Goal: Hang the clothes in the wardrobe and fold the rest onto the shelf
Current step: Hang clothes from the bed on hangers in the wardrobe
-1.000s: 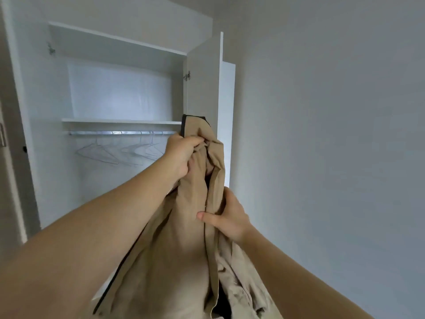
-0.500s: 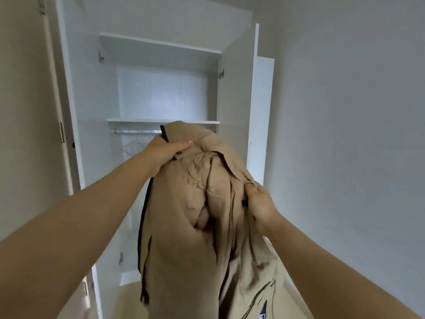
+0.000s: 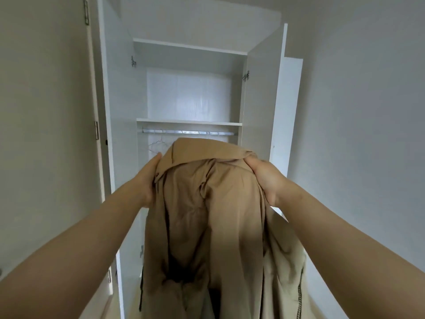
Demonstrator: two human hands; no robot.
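Note:
A beige coat [image 3: 213, 215] hangs from both my hands in front of the open white wardrobe [image 3: 257, 93]. My left hand [image 3: 150, 178] grips its left shoulder near the collar. On the other shoulder, my right hand [image 3: 264, 178] is closed over the fabric. The coat drops down past the bottom of the view. Behind its collar runs the metal hanging rail [image 3: 188, 132], just under the shelf [image 3: 188, 122]. A thin wire hanger [image 3: 157, 145] shows on the rail at the left; the coat hides the rest of that space.
Both wardrobe doors stand open: the left door [image 3: 104, 111] with its hinges and the right door [image 3: 276, 100]. A plain grey wall [image 3: 363, 111] lies to the right and another wall [image 3: 46, 111] to the left.
The view has swung left so the wardrobe is centred. My hands have spread apart to the coat's two shoulders, opening the coat out wide; the right hand rose from the front edge.

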